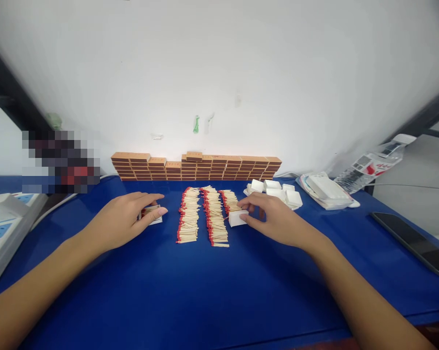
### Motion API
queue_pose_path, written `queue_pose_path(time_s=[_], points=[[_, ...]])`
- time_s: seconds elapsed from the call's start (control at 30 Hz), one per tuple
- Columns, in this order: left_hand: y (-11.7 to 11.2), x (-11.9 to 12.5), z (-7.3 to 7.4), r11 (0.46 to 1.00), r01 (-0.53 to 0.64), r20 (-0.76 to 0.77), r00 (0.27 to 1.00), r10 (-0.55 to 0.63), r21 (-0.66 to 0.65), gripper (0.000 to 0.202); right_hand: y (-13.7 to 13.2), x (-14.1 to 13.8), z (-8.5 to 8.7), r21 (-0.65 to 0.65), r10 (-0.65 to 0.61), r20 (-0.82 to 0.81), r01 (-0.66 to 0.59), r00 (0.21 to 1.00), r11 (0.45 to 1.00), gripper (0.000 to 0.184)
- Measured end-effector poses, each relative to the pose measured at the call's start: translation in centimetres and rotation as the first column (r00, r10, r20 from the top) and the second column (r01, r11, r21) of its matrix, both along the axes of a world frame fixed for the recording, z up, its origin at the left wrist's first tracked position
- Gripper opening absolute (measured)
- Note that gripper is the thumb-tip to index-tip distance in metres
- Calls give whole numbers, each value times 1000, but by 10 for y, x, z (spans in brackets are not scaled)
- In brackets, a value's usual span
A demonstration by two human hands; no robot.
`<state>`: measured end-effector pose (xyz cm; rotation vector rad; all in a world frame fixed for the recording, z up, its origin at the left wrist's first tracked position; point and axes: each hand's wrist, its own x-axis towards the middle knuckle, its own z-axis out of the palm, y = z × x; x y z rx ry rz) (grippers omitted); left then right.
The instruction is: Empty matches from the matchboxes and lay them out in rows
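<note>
On the blue table (205,291) lie three rows of red-tipped matches (205,214). My left hand (128,218) rests left of them, its fingers closed over a small white tray holding matches (153,215). My right hand (274,218) is at the right end of the rows, pinching an empty white matchbox tray (237,218) beside the rightmost row. Behind the right hand sits a cluster of empty white trays (278,190).
A long stack of brown matchboxes (195,167) lines the white wall. A power strip (4,228) sits at the left edge. At the right lie a white packet (327,190), a plastic bag (372,167) and a dark phone (414,243).
</note>
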<state>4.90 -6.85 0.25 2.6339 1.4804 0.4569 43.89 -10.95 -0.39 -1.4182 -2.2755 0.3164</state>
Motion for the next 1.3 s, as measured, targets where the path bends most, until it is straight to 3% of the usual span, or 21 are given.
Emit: queue_pose_path(time_s=[0.4, 0.57, 0.83, 1.03, 1.2, 1.3], points=[[0, -1, -1, 1000, 1, 4, 1000, -1, 4, 81, -3, 1, 1, 19, 16, 13, -16, 1000, 1000, 12], [1, -2, -3, 1000, -5, -14, 1000, 5, 6, 80, -4, 4, -1, -2, 63, 67, -63, 996, 998, 26], [4, -5, -7, 1000, 4, -30, 1000, -3, 7, 77, -2, 3, -1, 15, 87, 34, -88, 996, 996, 26], [3, -4, -6, 1000, 4, -32, 999, -4, 3, 79, -2, 6, 5, 47, 37, 27, -38, 999, 998, 22], [3, -4, -7, 1000, -2, -38, 999, 2, 6, 79, 5, 26, 6, 155, -165, 104, 148, 981, 977, 25], [4, -4, -8, 1000, -6, -45, 999, 6, -7, 79, 11, 37, 2, 213, -217, 175, 179, 960, 961, 29]])
